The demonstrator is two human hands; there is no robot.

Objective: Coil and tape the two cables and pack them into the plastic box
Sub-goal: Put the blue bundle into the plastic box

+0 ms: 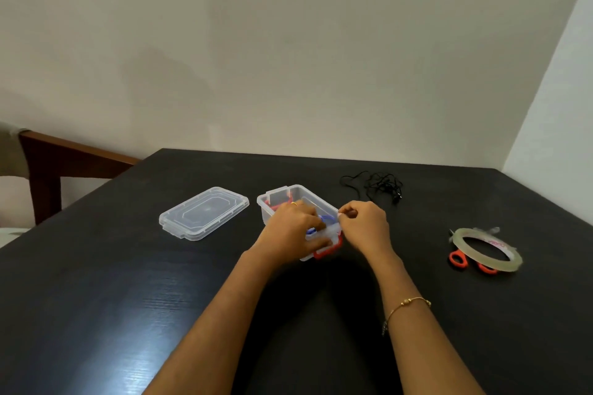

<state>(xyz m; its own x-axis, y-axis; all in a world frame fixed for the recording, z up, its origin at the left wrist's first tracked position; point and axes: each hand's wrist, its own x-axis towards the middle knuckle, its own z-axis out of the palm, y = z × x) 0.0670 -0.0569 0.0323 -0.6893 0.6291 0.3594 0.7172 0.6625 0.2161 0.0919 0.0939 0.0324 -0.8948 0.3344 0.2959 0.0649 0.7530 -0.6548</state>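
We see the left hand (293,228) curled around a blue cable (316,226) over the plastic box (300,194); the right hand (365,226) pinches its taped end; black cable (377,184) lies behind; lid (203,213) left; tape roll (487,248) atop scissors (459,258) right.

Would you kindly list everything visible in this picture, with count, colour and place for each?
plastic box: one, clear with red latches, centre of table, open.
lid: one, clear, left of the box, flat on the table.
blue cable: one, blue, at the box under the hands, partly hidden.
black cable: one, black, loose tangle beyond and right of the box.
tape roll: one, clear, far right, lying on the scissors.
scissors: one pair, orange handles, under the tape roll.
table: one, black.
chair: one, brown wood, far left.
bracelet: one, gold, right wrist.
left hand: grips the blue cable.
right hand: pinches something pale, likely tape.
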